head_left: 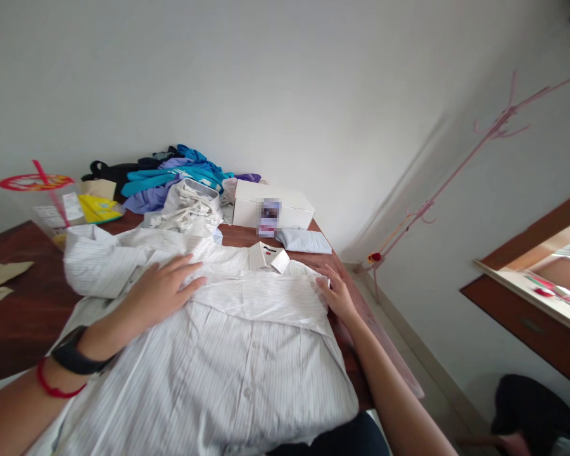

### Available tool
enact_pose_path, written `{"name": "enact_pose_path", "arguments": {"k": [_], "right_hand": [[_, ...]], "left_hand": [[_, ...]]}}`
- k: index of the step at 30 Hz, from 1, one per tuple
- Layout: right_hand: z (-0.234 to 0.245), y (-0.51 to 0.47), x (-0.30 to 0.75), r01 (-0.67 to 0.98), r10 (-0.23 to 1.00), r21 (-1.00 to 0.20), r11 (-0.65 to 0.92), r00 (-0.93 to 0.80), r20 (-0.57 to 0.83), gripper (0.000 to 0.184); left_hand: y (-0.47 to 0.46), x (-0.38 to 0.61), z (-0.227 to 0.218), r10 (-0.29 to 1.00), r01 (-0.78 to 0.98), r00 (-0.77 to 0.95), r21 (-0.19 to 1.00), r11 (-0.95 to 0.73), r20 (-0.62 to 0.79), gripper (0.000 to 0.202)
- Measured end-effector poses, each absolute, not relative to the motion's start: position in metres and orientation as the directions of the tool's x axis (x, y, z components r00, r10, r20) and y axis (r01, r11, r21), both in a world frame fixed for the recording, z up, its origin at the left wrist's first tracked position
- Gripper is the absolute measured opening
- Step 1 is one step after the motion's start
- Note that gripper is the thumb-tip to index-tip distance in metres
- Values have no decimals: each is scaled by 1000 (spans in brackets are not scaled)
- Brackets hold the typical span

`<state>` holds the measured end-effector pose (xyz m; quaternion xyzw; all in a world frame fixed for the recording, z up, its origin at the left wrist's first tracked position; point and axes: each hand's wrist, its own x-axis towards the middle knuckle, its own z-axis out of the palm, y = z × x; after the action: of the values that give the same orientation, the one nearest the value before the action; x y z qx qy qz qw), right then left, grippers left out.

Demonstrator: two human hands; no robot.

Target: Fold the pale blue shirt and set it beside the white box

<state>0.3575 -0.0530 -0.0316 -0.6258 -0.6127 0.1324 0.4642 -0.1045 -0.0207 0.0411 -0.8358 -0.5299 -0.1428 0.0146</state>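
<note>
We noted the label on the white cardboard box [272, 206] at 12 o'clock was blurred, contents unseen. The clear plastic cup with red lid [45, 206] at 10 o'clock was partly cut by the white pinstriped button-up shirt [209, 361], spread on the dark wooden table [14, 316]. Left hand [164, 288] lay flat, fingers released, on the shirt; right hand [337, 292] pressed its 3 o'clock edge, unclenched.

Two bare forearms enter from the near edge, with no sleeves showing on either. The left hand [164, 288] has a black band with a smooth dark face, like a smartwatch, at its wrist, and a thin red string bracelet just nearer the elbow. The right hand [337, 292] wears nothing visible.
</note>
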Motion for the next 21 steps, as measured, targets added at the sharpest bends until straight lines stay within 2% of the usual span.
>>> {"name": "enact_pose_path", "arguments": {"k": [2, 4, 8, 13, 16, 21], "right_hand": [[-30, -53, 358, 595, 887, -781, 190, 237, 397, 44], [-28, -53, 358, 547, 885, -815, 191, 264, 384, 43], [-23, -56, 353, 516, 878, -836, 185, 295, 377, 43], [-17, -59, 349, 534, 861, -823, 193, 310, 403, 43], [-16, -59, 350, 547, 868, -819, 173, 309, 390, 43], [-19, -59, 351, 551, 875, -820, 156, 307, 373, 42]], "left_hand": [[-14, -118, 49, 850, 892, 387, 89, -443, 359, 56], [-6, -137, 55, 856, 926, 328, 44, -375, 399, 55], [10, -177, 56, 955, 985, 158, 32, -171, 251, 55], [20, -206, 49, 978, 975, 204, 78, -206, 35, 65], [20, -212, 47, 974, 971, 224, 79, -226, 33, 63], [20, -216, 49, 979, 981, 190, 16, -191, 68, 60]]}}
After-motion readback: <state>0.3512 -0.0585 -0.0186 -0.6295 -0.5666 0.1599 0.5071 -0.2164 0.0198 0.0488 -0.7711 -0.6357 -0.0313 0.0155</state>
